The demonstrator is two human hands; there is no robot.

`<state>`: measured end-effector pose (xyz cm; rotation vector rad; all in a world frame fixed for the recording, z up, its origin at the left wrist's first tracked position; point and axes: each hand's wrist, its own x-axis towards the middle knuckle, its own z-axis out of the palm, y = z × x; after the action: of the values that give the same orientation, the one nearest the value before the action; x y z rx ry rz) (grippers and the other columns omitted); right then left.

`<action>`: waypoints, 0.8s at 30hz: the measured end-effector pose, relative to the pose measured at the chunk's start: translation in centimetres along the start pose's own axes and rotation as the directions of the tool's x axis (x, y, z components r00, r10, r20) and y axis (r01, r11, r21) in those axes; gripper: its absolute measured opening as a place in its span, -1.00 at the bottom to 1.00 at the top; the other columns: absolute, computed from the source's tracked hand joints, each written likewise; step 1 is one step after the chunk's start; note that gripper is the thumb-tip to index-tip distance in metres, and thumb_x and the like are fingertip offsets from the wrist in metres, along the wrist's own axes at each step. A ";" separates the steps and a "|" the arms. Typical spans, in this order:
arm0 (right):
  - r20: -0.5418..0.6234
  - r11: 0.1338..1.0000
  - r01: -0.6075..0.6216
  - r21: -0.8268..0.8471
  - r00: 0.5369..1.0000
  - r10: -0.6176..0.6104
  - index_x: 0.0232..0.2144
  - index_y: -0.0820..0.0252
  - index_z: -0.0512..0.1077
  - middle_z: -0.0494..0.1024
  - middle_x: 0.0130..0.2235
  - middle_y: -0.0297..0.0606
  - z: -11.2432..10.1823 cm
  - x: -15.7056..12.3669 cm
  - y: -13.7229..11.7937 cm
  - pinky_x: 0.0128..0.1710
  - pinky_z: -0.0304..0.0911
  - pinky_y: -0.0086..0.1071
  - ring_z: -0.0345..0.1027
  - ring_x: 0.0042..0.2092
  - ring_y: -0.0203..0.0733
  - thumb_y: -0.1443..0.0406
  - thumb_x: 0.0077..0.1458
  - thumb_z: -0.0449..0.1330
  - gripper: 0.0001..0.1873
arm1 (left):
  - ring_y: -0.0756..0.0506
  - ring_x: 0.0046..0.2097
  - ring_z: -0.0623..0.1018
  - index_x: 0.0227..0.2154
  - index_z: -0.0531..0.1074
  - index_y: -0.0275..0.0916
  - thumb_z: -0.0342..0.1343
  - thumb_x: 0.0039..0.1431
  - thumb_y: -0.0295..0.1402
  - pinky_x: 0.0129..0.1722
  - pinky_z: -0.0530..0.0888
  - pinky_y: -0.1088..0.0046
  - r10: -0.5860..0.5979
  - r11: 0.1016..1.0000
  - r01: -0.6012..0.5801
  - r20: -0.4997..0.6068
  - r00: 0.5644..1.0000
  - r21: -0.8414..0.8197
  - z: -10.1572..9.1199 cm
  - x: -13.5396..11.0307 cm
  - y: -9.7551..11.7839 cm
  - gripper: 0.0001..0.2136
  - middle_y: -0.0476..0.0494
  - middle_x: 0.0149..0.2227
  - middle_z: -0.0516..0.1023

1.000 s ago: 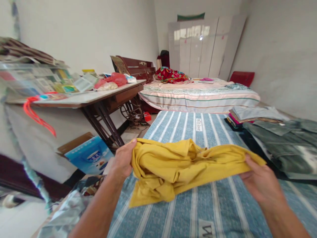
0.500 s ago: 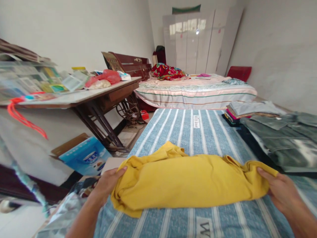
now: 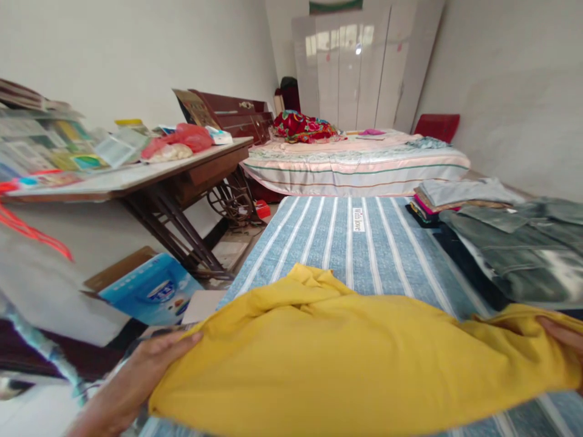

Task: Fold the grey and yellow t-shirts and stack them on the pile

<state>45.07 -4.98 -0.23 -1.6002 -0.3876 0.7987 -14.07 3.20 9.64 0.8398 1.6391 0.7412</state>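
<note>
A yellow garment [image 3: 346,358] is stretched sideways between my two hands, low in the view above a blue-and-white striped bedspread [image 3: 314,233]. Its exact kind is hard to make out; a bunched fold sticks up at its far edge. My left hand [image 3: 150,364] grips its left end, thumb on top and the other fingers partly out of sight behind the cloth. At the right edge of the view, my right hand [image 3: 565,337] pinches the other end, only partly in frame.
To the right lie a folded grey-green denim garment [image 3: 514,243] and a stack of folded clothes [image 3: 464,194]. On the left stands a cluttered sewing-machine table [image 3: 177,176], with a blue carton [image 3: 155,291] below. A second bed [image 3: 355,164] and a wardrobe [image 3: 341,73] are behind.
My hands have moved apart and closer to me, drawing the yellow garment wider and nearer. It now fills more of the lower view. The camera has shifted slightly.
</note>
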 end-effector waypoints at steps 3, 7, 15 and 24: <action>0.109 0.960 -0.274 -0.064 0.954 0.279 -0.53 0.04 0.54 0.55 -0.24 0.13 1.2 -1.9 -0.2 -0.34 0.35 -0.11 0.46 -0.25 0.23 0.20 -0.68 0.41 -0.57 | -0.15 -0.35 0.57 -0.47 0.52 -0.11 0.29 -0.24 -0.05 -0.34 0.46 0.38 -0.031 0.986 0.017 0.084 0.996 0.167 0.1 0.6 -1.7 -0.71 0.12 -0.49 0.59; 0.185 0.946 -0.048 -0.320 0.976 0.112 -0.55 0.02 0.52 0.58 -0.23 -0.05 2.5 -2.1 -0.4 -0.09 0.27 -0.12 0.42 -0.14 0.18 0.05 -0.60 0.38 -0.60 | -0.10 -0.42 0.51 -0.62 0.47 -0.14 0.22 -0.16 -0.06 -0.43 0.40 0.49 0.262 0.808 -0.232 0.022 0.965 0.542 0.6 2.1 -1.0 -0.75 0.14 -0.59 0.51; 0.402 0.279 0.537 -0.796 0.814 -0.418 -0.02 0.16 0.37 0.44 0.00 -0.01 5.2 -0.1 0.7 0.00 0.18 -0.03 0.33 -0.01 0.16 0.03 -0.11 0.12 -0.40 | -0.26 -0.14 0.50 -0.22 0.44 -0.28 0.00 0.06 -0.19 -0.12 0.35 0.25 0.577 0.295 -0.300 0.081 0.813 0.907 8.5 6.0 3.9 -0.69 -0.32 -0.18 0.50; 0.678 0.104 0.688 -0.718 0.725 -0.122 -0.33 0.17 0.41 0.48 -0.15 -0.13 11.5 -3.1 0.4 -0.08 0.19 -0.23 0.35 -0.07 -0.03 0.25 -0.01 0.02 -0.78 | -0.17 -0.13 0.46 -0.40 0.37 -0.25 -0.02 -0.01 -0.45 -0.12 0.35 0.33 0.411 -0.084 -0.696 0.661 0.628 0.713 16.3 8.9 3.7 -0.90 -0.21 -0.21 0.48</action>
<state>34.91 1.28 0.04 -2.1894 -2.0130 0.3886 1.08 13.40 4.51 2.6373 1.3001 -0.0779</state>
